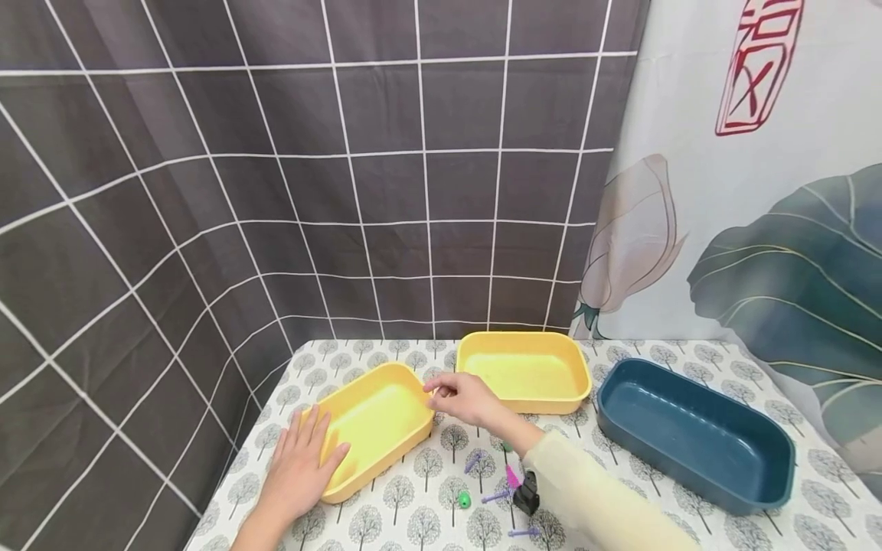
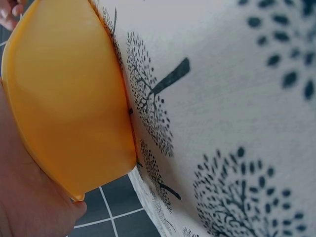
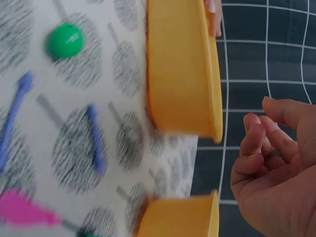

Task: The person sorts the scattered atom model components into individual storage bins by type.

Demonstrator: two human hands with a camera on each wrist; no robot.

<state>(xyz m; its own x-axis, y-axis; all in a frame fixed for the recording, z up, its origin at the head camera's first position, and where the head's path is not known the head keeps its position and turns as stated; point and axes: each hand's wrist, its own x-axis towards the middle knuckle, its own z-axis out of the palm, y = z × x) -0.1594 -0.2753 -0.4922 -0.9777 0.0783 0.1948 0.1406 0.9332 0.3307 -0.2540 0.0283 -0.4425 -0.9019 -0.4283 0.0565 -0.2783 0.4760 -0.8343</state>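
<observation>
my left hand point(image 1: 296, 467) rests at 8 o'clock across the rim of the nearer yellow tray point(image 1: 386, 417), fingers straight and spread, steadying rather than gripping. that tray sits on the tablecloth point(image 1: 386, 530); i judge it light, stiff and slightly slick, best held by its rim. my right hand point(image 1: 467, 398) is at the tray's 2 o'clock, fingers loosely curled, with nothing i can see between them. at 4 o'clock lie a green bead point(image 1: 465, 500), purple rods point(image 1: 496, 497) and a pink piece point(image 1: 512, 476): probably light and hard, the bead apt to roll, the rods best pinched mid-length. farther off, another yellow tray point(image 1: 513, 375) stands at 2, a blue tray point(image 1: 689, 436) at 3.
</observation>
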